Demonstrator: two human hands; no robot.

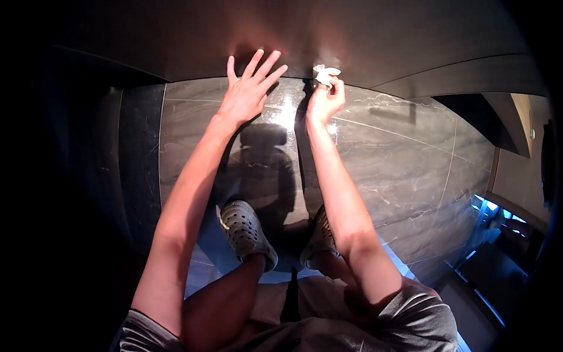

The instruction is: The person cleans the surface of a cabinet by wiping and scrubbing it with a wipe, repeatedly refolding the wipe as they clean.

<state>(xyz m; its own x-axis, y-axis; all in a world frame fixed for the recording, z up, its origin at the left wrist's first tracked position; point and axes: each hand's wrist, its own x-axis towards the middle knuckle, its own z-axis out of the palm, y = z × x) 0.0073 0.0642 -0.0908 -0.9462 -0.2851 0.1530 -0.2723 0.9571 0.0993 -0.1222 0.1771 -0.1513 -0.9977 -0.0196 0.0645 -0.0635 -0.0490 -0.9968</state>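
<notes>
A dark panel [193,38] fills the top of the view, with faint reflections of both hands. My left hand [249,94] has its fingers spread, their tips at the lower part of this panel, and holds nothing. To its right, my right hand [326,104] pinches a crumpled white cloth or tissue [324,75] between thumb and fingers. The white piece is up against the panel, near its lower edge. Whether the left palm touches the surface cannot be made out.
Below the panel lies a grey marbled tile floor [387,158] with a bright light reflection. My feet in perforated clogs [243,229] stand on it. A dark object with blue-lit edges [492,264] is at the lower right.
</notes>
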